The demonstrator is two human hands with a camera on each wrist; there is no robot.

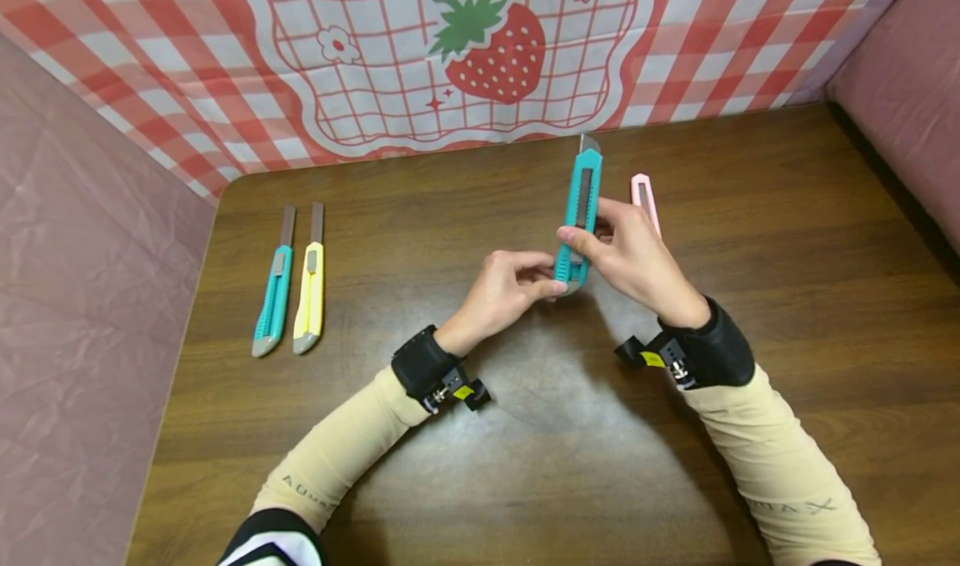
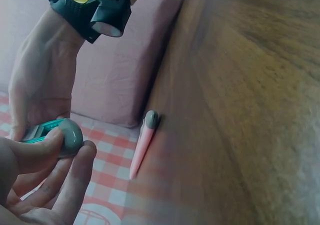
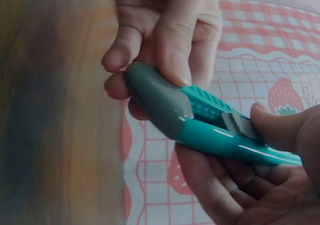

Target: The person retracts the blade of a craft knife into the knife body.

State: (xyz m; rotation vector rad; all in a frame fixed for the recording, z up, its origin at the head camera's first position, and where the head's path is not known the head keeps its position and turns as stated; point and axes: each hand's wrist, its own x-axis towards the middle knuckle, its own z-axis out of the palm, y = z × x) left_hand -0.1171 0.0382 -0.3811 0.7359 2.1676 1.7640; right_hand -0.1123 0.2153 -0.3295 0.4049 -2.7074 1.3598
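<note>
My right hand (image 1: 637, 257) grips a teal utility knife (image 1: 573, 203) with its blade tip (image 1: 588, 143) slightly out, pointing away from me. The right thumb (image 3: 280, 127) lies along the body, close to the grey slider (image 3: 237, 124). At the knife's near end, the grey end cap (image 3: 160, 100) is pinched between thumb and fingers of my left hand (image 1: 501, 291). In the left wrist view the cap (image 2: 71, 137) faces the camera, and the rest of the knife is largely hidden. Behind my right hand lies a pink utility knife (image 1: 640, 189), partly covered.
On the left of the brown wooden table (image 1: 450, 483), another teal utility knife (image 1: 278, 295) and a yellow one (image 1: 315, 283) lie side by side with their blades extended. A checked strawberry cloth (image 1: 360, 66) borders the far edge; a pink cushion-like surface (image 1: 900, 74) stands at the right.
</note>
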